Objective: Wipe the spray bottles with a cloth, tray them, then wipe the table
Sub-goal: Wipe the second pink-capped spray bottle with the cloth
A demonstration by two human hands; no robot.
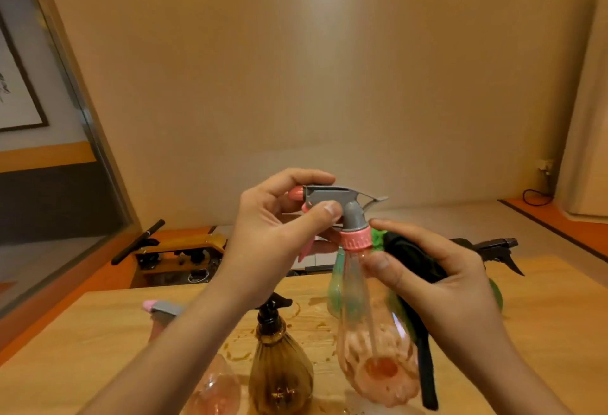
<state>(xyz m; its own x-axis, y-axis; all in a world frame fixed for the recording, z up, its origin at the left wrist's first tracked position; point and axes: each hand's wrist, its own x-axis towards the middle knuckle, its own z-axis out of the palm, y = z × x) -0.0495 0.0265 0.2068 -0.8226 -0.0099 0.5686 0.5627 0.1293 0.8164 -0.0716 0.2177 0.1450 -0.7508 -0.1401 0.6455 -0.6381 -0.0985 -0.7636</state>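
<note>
I hold a clear pink spray bottle [375,348] up over the wooden table [98,348]. My left hand [273,237] grips its grey trigger head [342,199], thumb on the side. My right hand [437,276] holds a black cloth [411,260] against the bottle's neck, just under the pink collar [357,240]; a strip of the cloth hangs down to the right of the bottle. A brown bottle with a black head [279,368] stands below. Another pink bottle [217,388] with a grey head [164,309] sits under my left forearm. A green bottle [335,286] stands behind the held one.
Brown smears and wet rings [296,312] mark the table around the bottles. A black sprayer head [500,250] pokes out behind my right hand. Beyond the table's far edge lies a yellow case of gear [177,256] on the floor. No tray is in view.
</note>
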